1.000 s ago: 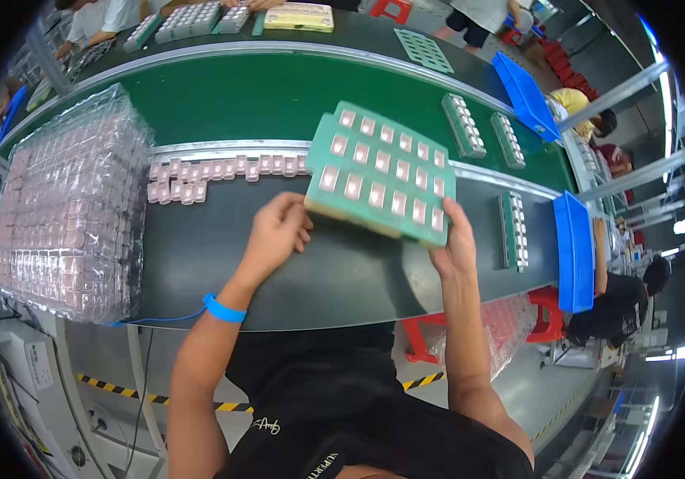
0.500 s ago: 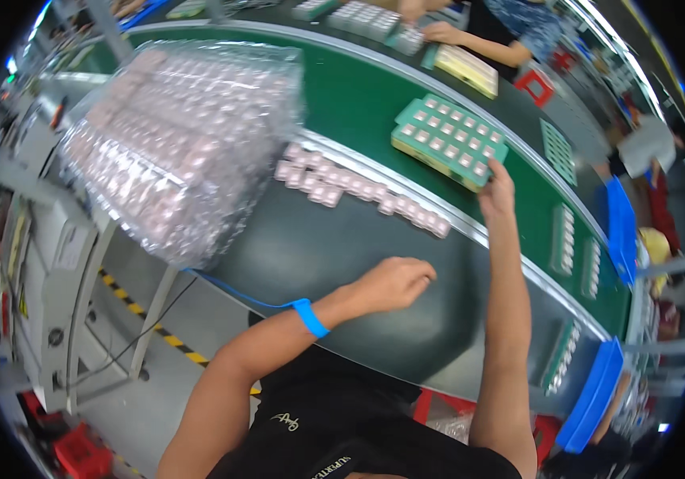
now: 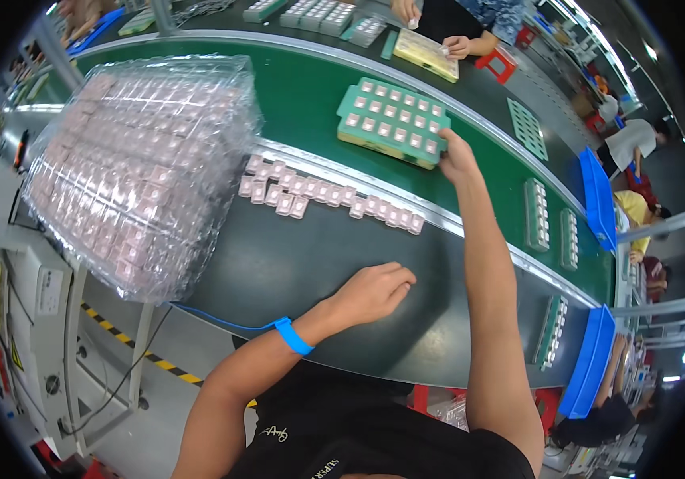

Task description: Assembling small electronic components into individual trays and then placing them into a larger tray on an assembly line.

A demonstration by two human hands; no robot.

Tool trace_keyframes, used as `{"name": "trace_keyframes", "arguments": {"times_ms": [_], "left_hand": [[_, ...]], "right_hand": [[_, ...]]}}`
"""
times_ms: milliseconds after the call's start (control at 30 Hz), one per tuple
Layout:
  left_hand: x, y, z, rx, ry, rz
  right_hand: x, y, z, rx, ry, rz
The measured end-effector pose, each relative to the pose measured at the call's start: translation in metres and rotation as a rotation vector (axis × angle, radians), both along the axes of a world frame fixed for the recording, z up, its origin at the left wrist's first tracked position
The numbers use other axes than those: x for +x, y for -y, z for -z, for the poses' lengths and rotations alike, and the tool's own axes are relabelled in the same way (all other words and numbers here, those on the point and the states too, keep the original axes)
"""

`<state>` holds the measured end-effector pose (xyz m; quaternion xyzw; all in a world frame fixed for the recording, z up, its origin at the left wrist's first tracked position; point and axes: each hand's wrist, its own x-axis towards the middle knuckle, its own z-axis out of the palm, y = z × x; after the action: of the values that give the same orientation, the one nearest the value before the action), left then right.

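My right hand [image 3: 458,158] grips the near right corner of a green tray [image 3: 348,137], its thumb on top. Small pinkish square pieces [image 3: 385,129] sit in rows on that tray, which is over the green conveyor belt. Nearer to me, my left hand [image 3: 374,294] is curled closed above the dark tabletop, with nothing visible in it. A blue wrist strap [image 3: 292,337] with a cord circles my left wrist. Beyond the left hand, a cluster of loose pinkish pieces [image 3: 310,190] lies along the metal rail.
A big clear-plastic-wrapped stack of pinkish pieces [image 3: 143,176] stands at the left. Filled trays [image 3: 536,215] lie on the belt to the right, near blue bins [image 3: 590,363]. Across the belt, another person's hands [image 3: 456,48] work at a yellow tray [image 3: 426,57].
The whole view has shifted, moving the scene leftward. My right hand and the green tray have moved slightly left along the belt. The other person's hands have moved to the yellow tray.
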<state>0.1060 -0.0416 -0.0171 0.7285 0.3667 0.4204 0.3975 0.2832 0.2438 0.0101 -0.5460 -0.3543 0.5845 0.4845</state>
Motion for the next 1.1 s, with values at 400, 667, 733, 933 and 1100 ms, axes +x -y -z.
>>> {"name": "trace_keyframes", "arguments": {"times_ms": [400, 667, 733, 933, 1100], "left_hand": [[0.001, -0.001, -0.015, -0.003, -0.03, 0.001], [0.01, 0.004, -0.02, 0.012, -0.057, 0.026], [0.009, 0.006, -0.021, 0.02, -0.063, 0.003], [0.018, 0.004, -0.021, 0.077, -0.088, 0.025], [0.02, 0.007, -0.025, 0.053, -0.171, -0.035]], "right_hand": [[0.031, 0.003, 0.006, 0.05, 0.683, -0.106], [0.155, 0.119, 0.006, 0.555, 1.435, 0.491], [0.187, 0.144, -0.003, 0.424, 1.54, 0.659], [0.274, 0.176, 0.014, 0.153, 1.433, 0.549], [0.259, 0.155, 0.019, 0.05, 1.5, 0.496]]}}
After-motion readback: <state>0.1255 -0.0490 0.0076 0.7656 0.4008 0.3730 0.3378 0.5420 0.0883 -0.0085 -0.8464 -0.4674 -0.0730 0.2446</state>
